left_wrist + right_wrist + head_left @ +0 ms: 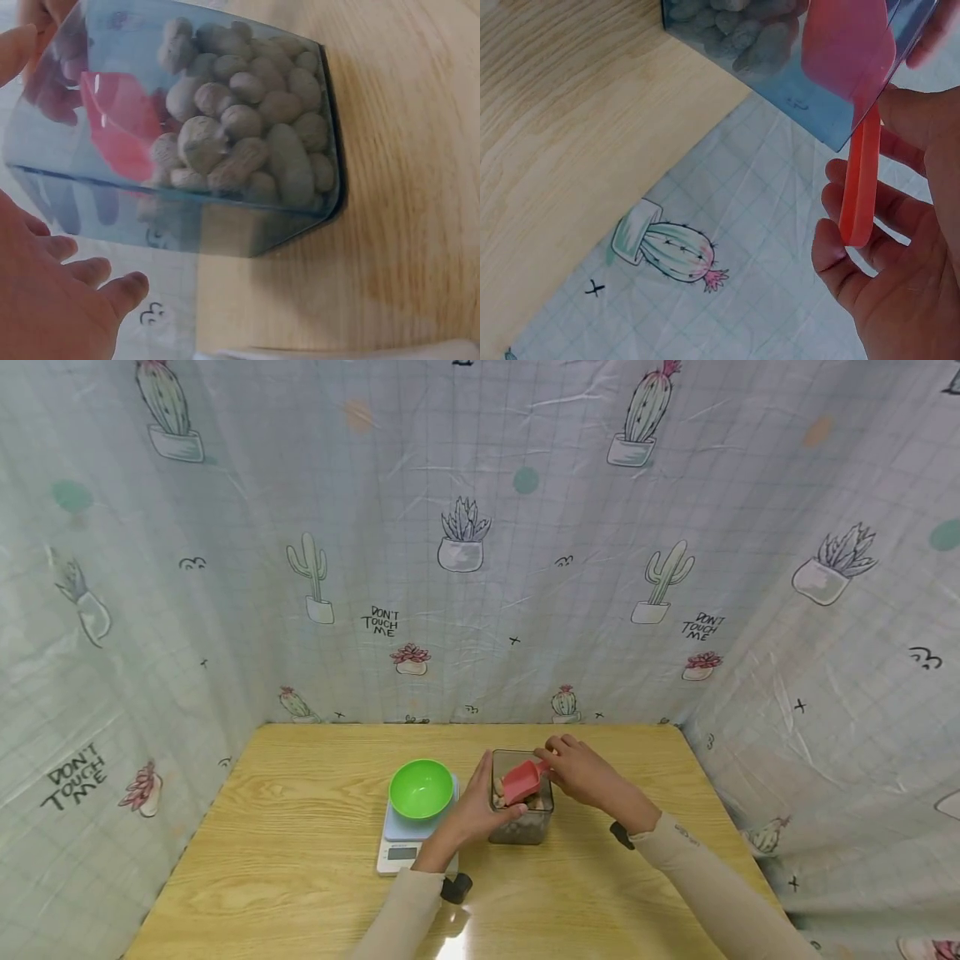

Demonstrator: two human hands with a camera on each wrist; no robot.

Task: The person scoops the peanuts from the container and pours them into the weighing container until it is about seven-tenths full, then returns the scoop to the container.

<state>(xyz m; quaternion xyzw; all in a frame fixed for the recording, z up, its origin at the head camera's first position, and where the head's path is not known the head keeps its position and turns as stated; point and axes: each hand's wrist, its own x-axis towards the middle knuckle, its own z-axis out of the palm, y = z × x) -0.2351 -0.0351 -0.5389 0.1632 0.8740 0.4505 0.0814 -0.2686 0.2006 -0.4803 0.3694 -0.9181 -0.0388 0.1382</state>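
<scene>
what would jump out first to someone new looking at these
Probably the bright green bowl on the kitchen scale, left of both hands. Next, the red scoop, its handle in the right hand, its blade inside a see-through container of what look like peanuts. The cactus-print sheet fills the background.

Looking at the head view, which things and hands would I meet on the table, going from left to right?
Green bowl → left hand → see-through container → right hand.
</scene>
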